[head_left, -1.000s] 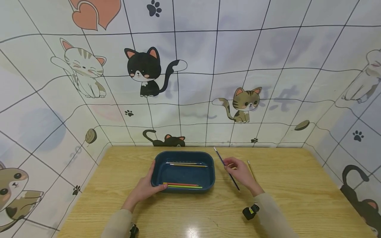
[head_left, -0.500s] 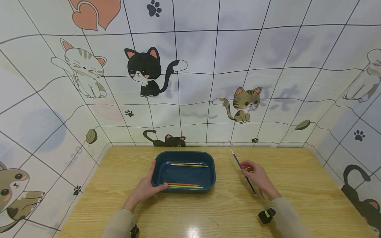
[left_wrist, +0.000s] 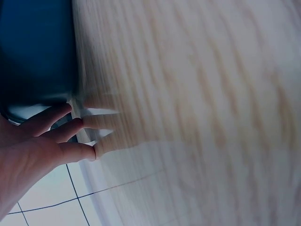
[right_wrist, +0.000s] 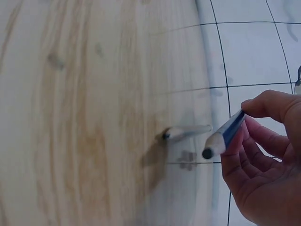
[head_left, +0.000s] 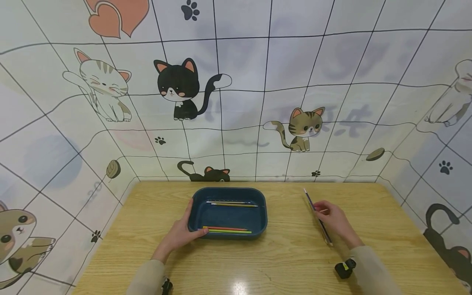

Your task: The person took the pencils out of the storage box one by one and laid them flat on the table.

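Observation:
My left hand (head_left: 183, 234) rests at the front left corner of a dark blue dish (head_left: 262, 223), thumb over the front rim and straight fingers along its left side. In the left wrist view those fingers (left_wrist: 70, 153) are spread. Two pencils (head_left: 234, 205) lie at the back of the dish; an orange pencil (head_left: 225, 228) and a yellow-green pencil (head_left: 232, 232) lie near its front wall. My right hand (head_left: 336, 219) pinches a dark blue pencil (right_wrist: 230, 131), tilted, right of the dish. Close beneath it on the table lies another pencil (right_wrist: 188, 132), partly hidden in the head view.
The wooden table (head_left: 236, 262) meets a white grid-patterned wall cover (head_left: 243, 106) with printed cats at the back and sides. Small dark wrist cameras sit at both cuffs, the right wrist camera (head_left: 345, 268) showing more fully.
My right hand has moved rightward with the dark blue pencil, from beside the dish to over the pencil on the table. The left hand and dish have stayed in place.

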Demonstrator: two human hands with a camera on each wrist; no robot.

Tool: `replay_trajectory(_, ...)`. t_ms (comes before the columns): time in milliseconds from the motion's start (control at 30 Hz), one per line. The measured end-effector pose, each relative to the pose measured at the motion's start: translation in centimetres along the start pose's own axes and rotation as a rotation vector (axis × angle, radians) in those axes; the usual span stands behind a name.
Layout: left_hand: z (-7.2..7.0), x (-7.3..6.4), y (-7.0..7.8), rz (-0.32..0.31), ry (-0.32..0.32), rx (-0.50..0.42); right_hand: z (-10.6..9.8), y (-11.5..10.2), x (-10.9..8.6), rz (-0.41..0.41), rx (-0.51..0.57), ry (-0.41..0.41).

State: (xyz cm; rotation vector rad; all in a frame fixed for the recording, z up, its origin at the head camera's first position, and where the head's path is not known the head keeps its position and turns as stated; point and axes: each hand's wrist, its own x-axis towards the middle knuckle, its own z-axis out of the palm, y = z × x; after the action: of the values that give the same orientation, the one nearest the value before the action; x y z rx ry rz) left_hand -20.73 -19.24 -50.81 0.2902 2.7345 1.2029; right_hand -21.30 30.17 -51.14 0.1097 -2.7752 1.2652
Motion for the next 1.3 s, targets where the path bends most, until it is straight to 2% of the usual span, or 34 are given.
replay_trajectory(433, 0.0, 0.0, 0.0, 0.010, 0.005, 0.011, -0.4, 2.2, 0.2, 0.051, -0.041, -0.019)
replay_trajectory(700, 0.0, -0.1, 0.1, -0.003, 0.006, 0.001, -0.6, 2.2, 0.4, 0.046, -0.074, -0.042)
replay_trajectory(1033, 0.1, 0.0, 0.0, 0.003, 0.009, 0.000, -0.3, 2.4, 0.8, 0.085, -0.130, -0.037)
replay_trajectory(1300, 0.1, -0.1, 0.2, 0.001, 0.009, -0.004, -0.3, 2.3, 0.8, 0.063, -0.139, -0.034)
